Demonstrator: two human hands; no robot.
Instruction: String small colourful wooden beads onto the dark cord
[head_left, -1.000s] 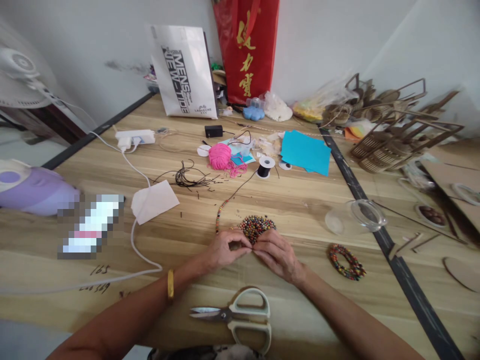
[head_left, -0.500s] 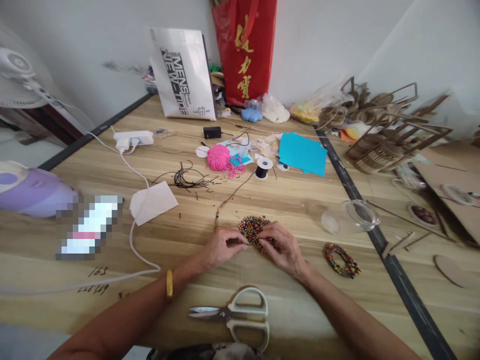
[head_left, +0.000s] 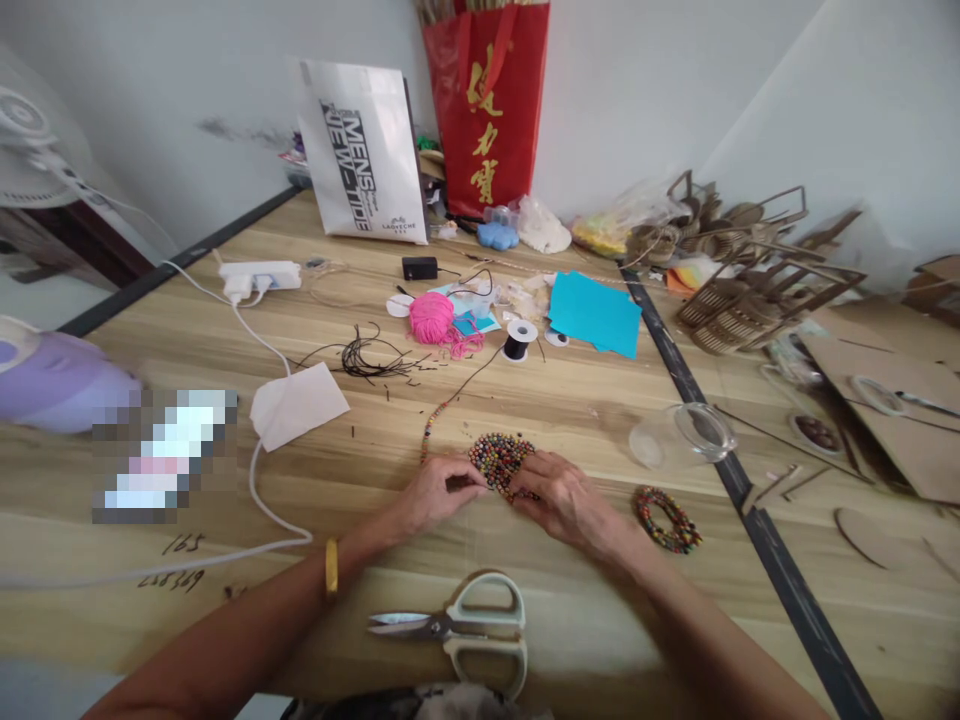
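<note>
My left hand (head_left: 441,492) pinches the end of a thin dark cord between thumb and fingertips, at the near left edge of a pile of small multicoloured beads (head_left: 496,458). Some beads are strung on that cord (head_left: 428,430) left of the pile, and it runs back to a spool of black cord (head_left: 518,342). My right hand (head_left: 559,492) lies at the pile's right side with fingers bent and closed down among the beads; whatever is between its fingertips is hidden. Closer to me rests a pair of scissors (head_left: 450,628) with cream handles, blades slightly apart, pointing left.
Coiled bead strands (head_left: 667,520) and a clear jar (head_left: 679,436) lying on its side are at right. Behind are pink yarn (head_left: 431,317), blue sheets (head_left: 596,313) and black cord pieces (head_left: 367,357). A white cable (head_left: 259,490) crosses the left side, near a phone (head_left: 169,455).
My right hand's fingers have lowered into the bead pile from a pinch near the left fingertips. My left hand keeps its pinch. The view has shifted slightly.
</note>
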